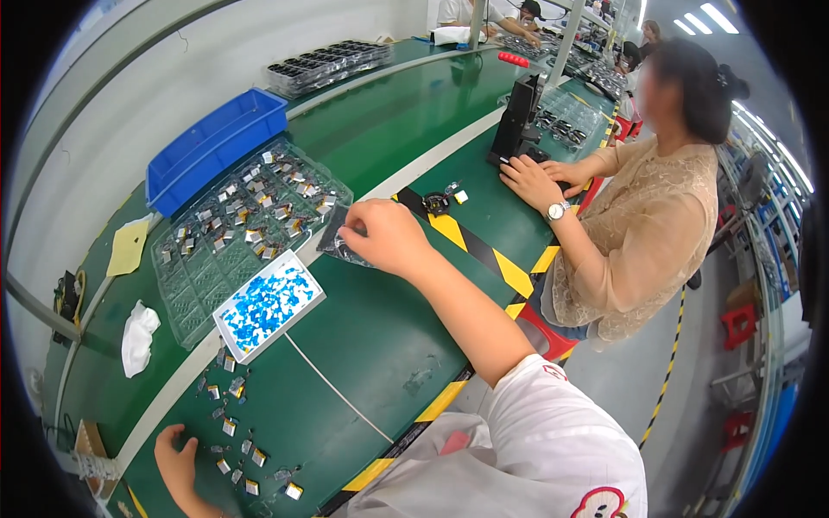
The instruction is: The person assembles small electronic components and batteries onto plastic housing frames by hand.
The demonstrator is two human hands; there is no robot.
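My right hand (386,235) reaches across the bench with its fingers curled together over a dark grey flat pad or pouch (332,231). Whatever its fingertips pinch, if anything, is hidden. Just left of it a white box (323,300) holds many small blue pieces (269,302). At the lower left my left hand (177,462) is open, thumb and fingers apart, with nothing in it. Beside it several small silver battery cells with wires (230,426) lie scattered on the green bench.
Behind the white box a clear blister tray (186,298) carries many similar cells. A blue bin (216,147), black trays (328,65), a white cloth (140,338) and a yellow cloth (128,249) lie farther back. At right, a co-worker (639,216) handles a black fixture (518,121); a round black part (436,203) lies between us.
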